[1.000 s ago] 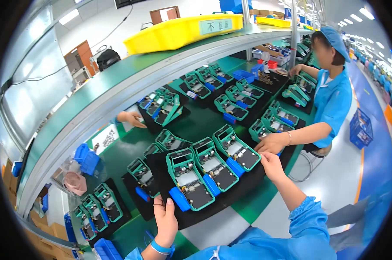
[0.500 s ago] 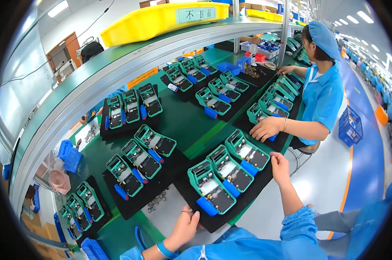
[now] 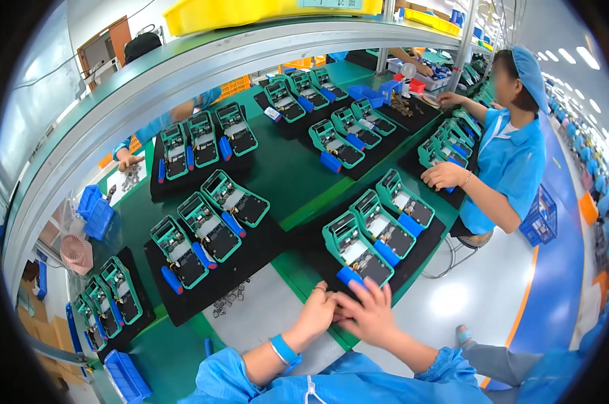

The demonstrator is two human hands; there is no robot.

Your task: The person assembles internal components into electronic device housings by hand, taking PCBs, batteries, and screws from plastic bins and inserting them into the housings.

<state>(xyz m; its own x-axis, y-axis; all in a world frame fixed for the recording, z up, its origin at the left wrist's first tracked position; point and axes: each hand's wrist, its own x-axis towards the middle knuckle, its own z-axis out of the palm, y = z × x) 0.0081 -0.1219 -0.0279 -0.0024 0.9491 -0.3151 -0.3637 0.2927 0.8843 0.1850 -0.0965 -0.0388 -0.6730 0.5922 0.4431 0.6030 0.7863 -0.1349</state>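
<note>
My left hand, with a blue wristband, has its fingers curled in near the front edge of the bench; any thing inside them is hidden. Beside it, its fingertips meeting the left hand's, my right hand has spread, slightly blurred fingers and holds nothing visible. Just beyond both hands lies a black mat. On it, side by side, are three green device housings with exposed circuitry: the nearest one, a middle one and a far one. Blue cylindrical parts, such as this one, lie against their lower ends.
More housings rest on other mats, including a left-hand group. Small metal pieces lie on a pale sheet. A co-worker sits at right, hand on housings; another person's hand is at far left. A shelf with a yellow tray crosses above.
Both hands have let go of the near mat's edges and come together in front of it. The mat with its three housings has moved away and to the right.
</note>
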